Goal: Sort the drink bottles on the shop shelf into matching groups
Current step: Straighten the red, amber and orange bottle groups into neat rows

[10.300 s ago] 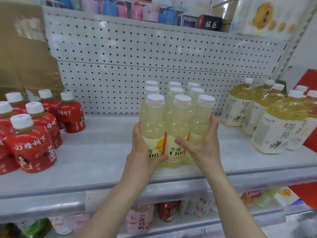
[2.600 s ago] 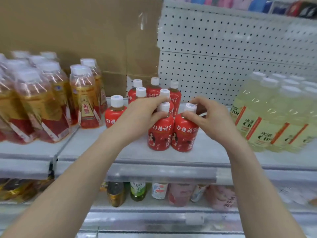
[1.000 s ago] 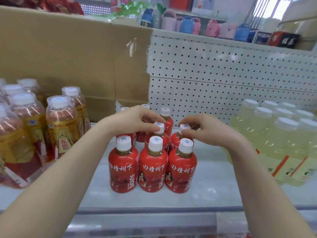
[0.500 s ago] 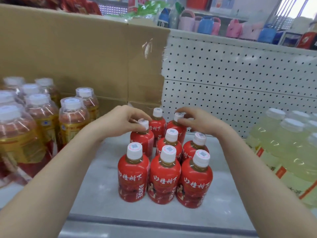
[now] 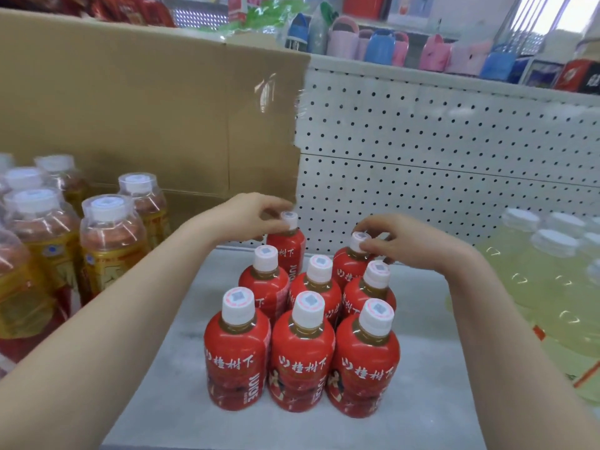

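Juice bottles (image 5: 302,323) between tea bottles (image 5: 110,241) and lemon bottles (image 5: 545,280).

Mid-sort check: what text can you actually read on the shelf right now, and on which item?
"JUICE": vertical, side of front-left red bottle.
White Chinese characters across the front red bottles' labels: visible, not surely readable.
Amber bottles' labels: blurred.
Pale yellow bottles: labels blurred.
Cap codes: too small.
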`<state>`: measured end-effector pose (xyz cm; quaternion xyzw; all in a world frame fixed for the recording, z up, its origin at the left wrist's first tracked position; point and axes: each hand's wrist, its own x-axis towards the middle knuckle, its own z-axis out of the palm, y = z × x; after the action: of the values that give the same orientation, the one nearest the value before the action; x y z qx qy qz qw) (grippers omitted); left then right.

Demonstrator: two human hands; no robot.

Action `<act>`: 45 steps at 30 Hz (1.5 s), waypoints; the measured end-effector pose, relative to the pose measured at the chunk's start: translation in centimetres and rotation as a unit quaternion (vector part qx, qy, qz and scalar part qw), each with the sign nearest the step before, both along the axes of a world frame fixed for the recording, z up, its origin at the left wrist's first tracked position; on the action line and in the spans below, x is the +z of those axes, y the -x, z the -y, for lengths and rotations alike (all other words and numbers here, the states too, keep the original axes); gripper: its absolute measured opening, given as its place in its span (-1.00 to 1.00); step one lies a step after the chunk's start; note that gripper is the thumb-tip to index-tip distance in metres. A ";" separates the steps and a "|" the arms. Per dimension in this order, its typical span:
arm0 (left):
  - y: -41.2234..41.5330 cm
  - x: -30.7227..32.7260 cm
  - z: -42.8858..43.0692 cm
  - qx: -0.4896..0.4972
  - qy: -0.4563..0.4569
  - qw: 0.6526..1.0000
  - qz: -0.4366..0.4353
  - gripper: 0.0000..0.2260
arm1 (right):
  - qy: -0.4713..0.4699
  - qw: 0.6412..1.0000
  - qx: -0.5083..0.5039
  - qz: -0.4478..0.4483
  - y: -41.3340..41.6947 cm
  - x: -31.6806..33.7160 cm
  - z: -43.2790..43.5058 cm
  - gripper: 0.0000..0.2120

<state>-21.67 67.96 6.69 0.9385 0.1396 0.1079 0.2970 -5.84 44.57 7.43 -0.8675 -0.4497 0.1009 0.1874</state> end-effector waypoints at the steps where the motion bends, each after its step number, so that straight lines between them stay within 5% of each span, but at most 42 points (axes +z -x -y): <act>1: -0.8 0.1 -0.2 -0.006 -0.007 1.000 -0.016 -0.62 | -0.006 1.000 -0.006 0.002 -0.2 -0.2 0.3 -0.81; 17: -1.6 0.4 3.0 -0.143 0.052 0.986 -0.072 -0.67 | -0.136 0.985 -0.102 -0.023 1.6 -2.7 2.2 -0.62; 23: 6.5 -2.7 3.5 -0.033 0.208 0.970 0.119 -0.60 | -0.361 0.923 -0.134 -0.018 8.5 -5.4 4.3 -0.67; 26: 10.9 -7.1 4.9 -0.088 0.302 0.939 0.137 -0.57 | -0.416 0.902 -0.112 -0.037 12.6 -7.7 4.5 -0.77; 29: 12.9 -10.6 5.3 -0.068 0.335 0.929 0.141 -0.22 | -0.413 0.902 -0.123 -0.024 14.2 -9.2 4.1 -0.63; 33: 12.4 -10.1 8.9 0.016 0.340 0.927 0.160 -0.12 | -0.387 0.908 -0.160 -0.019 14.2 -9.4 4.2 -0.83; 37: 12.1 -9.3 10.4 -0.001 0.332 0.924 0.190 -0.32 | -0.379 0.910 -0.167 -0.027 13.6 -9.4 5.2 -0.84; 41: 11.7 -9.7 11.6 -0.007 0.293 0.933 0.208 -0.16 | -0.369 0.912 -0.176 -0.036 13.1 -9.4 6.0 -0.84; 45: 11.4 -9.4 12.0 0.009 0.290 0.934 0.209 -0.27 | -0.354 0.918 -0.174 -0.034 12.8 -9.0 6.2 -0.84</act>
<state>-33.07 55.93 -2.68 0.7667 0.1085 0.2590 0.5773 -18.60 38.40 -1.55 -0.8049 -0.2917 -0.0696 0.5121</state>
